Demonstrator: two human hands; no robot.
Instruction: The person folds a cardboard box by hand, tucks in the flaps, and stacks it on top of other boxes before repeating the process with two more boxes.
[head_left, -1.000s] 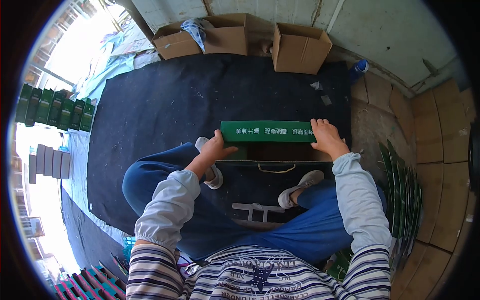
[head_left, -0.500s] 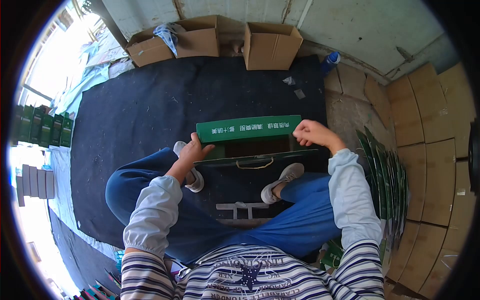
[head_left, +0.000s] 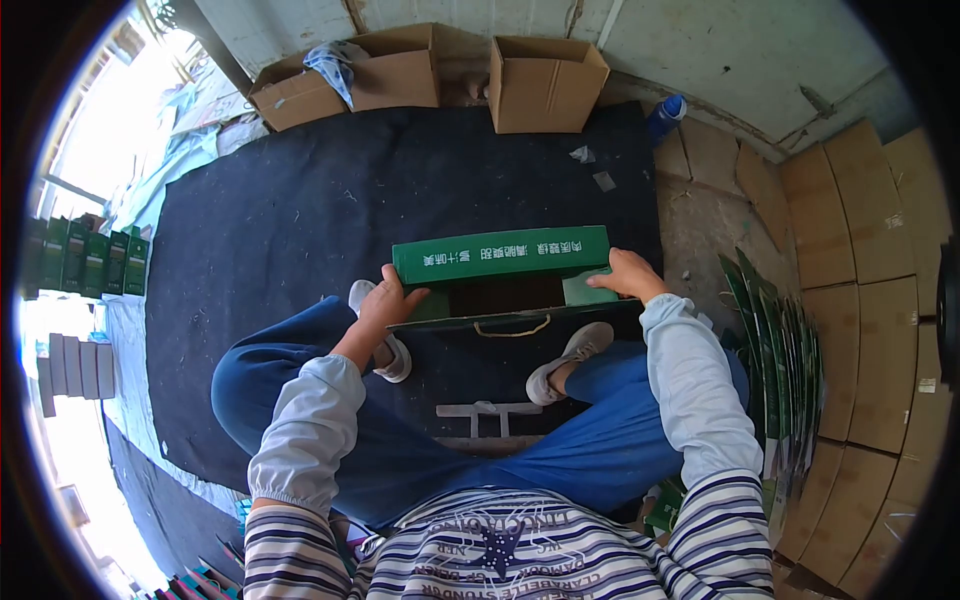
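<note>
Blown-out glare left, fisheye-curved edges

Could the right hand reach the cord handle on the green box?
Probably yes: the right hand sits at the right end of the green box, and nothing seems to block the cord handle.

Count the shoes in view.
2: the left shoe, partly hidden behind the left hand and wrist; the right shoe, just on the wearer's side of the green box. Others could be hidden among the boxes.
</note>
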